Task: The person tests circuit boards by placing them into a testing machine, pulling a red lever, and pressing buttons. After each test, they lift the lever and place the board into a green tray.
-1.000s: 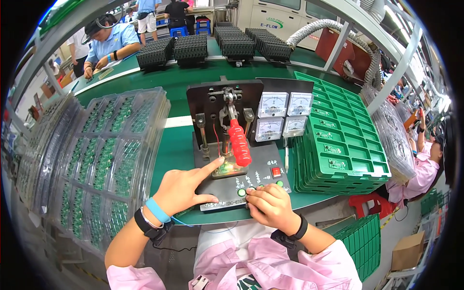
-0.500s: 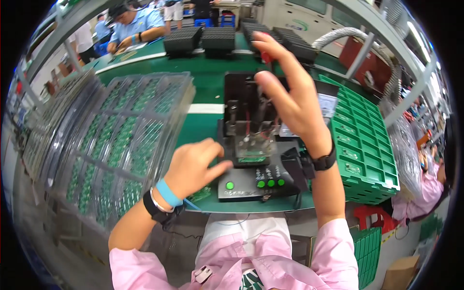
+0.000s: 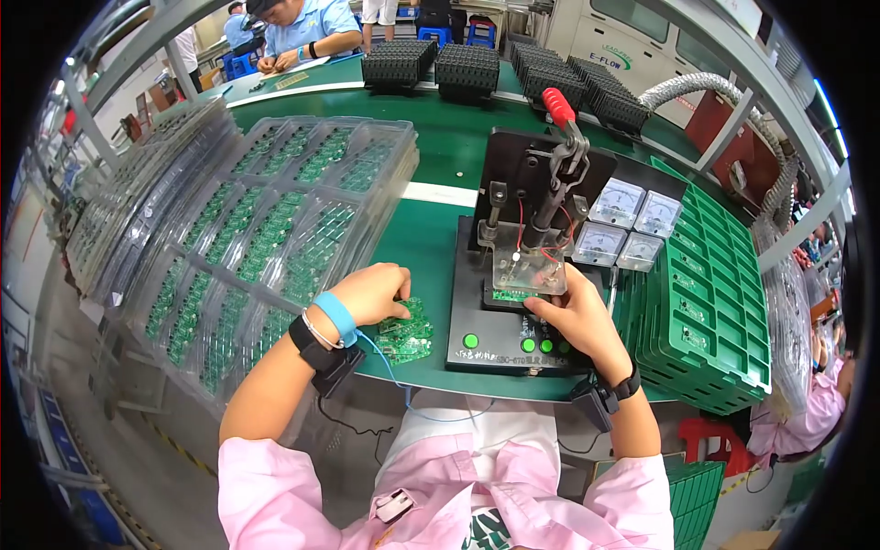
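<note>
A black test fixture stands on the green bench with a red-handled lever raised, a clear pressing plate and a small green circuit board under it. My right hand rests at the fixture's front right, fingertips touching the edge of the board and clear plate, above the green buttons. My left hand lies on a loose green circuit board on the bench left of the fixture, fingers curled over it.
Clear trays of green boards are stacked at the left. Green crates stand at the right, with several white meters behind the fixture. Black trays sit at the back. Another person works across the bench.
My right hand has let go of the raised red lever and come down to the board in the fixture. My left hand moved left from the fixture onto the loose board.
</note>
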{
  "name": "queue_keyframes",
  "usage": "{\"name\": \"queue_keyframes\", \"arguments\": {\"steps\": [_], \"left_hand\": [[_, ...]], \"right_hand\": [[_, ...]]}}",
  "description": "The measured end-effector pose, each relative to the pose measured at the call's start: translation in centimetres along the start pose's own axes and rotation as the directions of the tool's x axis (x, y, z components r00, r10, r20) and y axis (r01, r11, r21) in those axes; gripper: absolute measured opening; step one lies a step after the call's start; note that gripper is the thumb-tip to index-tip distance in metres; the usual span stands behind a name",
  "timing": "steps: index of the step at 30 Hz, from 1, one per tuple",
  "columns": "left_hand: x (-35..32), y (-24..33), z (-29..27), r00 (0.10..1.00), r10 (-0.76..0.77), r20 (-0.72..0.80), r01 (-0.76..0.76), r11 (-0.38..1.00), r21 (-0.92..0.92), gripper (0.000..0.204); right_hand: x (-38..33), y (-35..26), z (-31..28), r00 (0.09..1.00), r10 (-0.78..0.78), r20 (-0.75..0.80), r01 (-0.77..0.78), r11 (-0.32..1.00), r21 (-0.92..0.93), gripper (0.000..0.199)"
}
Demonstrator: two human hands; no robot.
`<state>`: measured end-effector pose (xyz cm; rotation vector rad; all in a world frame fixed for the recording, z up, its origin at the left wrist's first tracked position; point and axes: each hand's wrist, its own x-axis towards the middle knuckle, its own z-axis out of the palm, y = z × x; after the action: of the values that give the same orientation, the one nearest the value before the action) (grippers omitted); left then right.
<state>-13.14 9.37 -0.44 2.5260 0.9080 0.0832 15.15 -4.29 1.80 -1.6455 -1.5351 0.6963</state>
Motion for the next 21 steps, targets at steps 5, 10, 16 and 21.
{"name": "queue_keyframes", "arguments": {"steps": [5,10,16,21], "left_hand": [[-0.3,3.9,-2.1,0.987,0.046,-0.153,-0.058,0.996,-0.072,0.018],[-0.1,10.1,-1.0,0.855,0.356,-0.377,-0.4,0.916,-0.041,0.017],[1.6,12.2,1.6,0.654,0.658,-0.373,-0.479,0.742,0.469,0.024],[2.7,13.0,2.7,0.607,0.719,-0.338,-0.51,0.679,0.529,0.027]], "right_hand": [[0.4,2.1,-0.2,1.0,0.019,-0.016,-0.017,0.994,0.111,0.029],[0.3,1.9,-0.4,0.996,-0.045,-0.073,0.049,0.997,0.054,0.032],[0.5,2.0,-1.7,1.0,0.009,-0.003,-0.009,1.0,-0.025,0.039],[-0.1,2.3,-1.8,0.987,-0.112,-0.118,0.111,0.994,-0.016,0.035]]}}
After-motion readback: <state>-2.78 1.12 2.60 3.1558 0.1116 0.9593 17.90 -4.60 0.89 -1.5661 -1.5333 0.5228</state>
